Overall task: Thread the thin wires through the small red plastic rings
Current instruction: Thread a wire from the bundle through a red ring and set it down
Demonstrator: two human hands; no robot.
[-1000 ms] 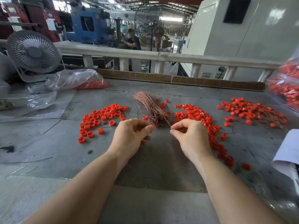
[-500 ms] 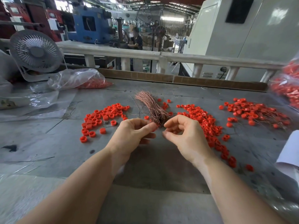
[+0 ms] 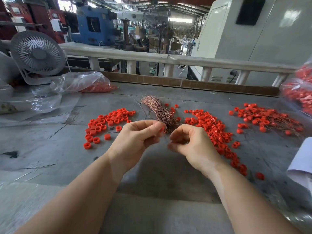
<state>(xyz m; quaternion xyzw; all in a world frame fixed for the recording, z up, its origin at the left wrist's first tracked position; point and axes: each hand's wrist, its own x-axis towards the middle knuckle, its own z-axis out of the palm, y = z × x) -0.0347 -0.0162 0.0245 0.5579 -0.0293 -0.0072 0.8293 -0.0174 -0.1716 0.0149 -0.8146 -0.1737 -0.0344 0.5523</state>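
**Ring and wire held at tabletop centre**

The left hand (image 3: pixel 136 139) pinches a red ring (image 3: pixel 162 128) between thumb and forefinger. The right hand (image 3: pixel 190 144) has its fingers curled, pinching a thin wire (image 3: pixel 167 141), barely visible. The wire bundle (image 3: pixel 159 111) lies at 12 o'clock from the hands on the grey tabletop (image 3: pixel 67 149). Loose rings (image 3: pixel 108 120) lie at 10 o'clock, more rings (image 3: pixel 214 127) at 2 o'clock.

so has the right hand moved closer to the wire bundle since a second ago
Yes. The right hand has shifted left toward the left hand, and now sits just below the wire bundle tip.
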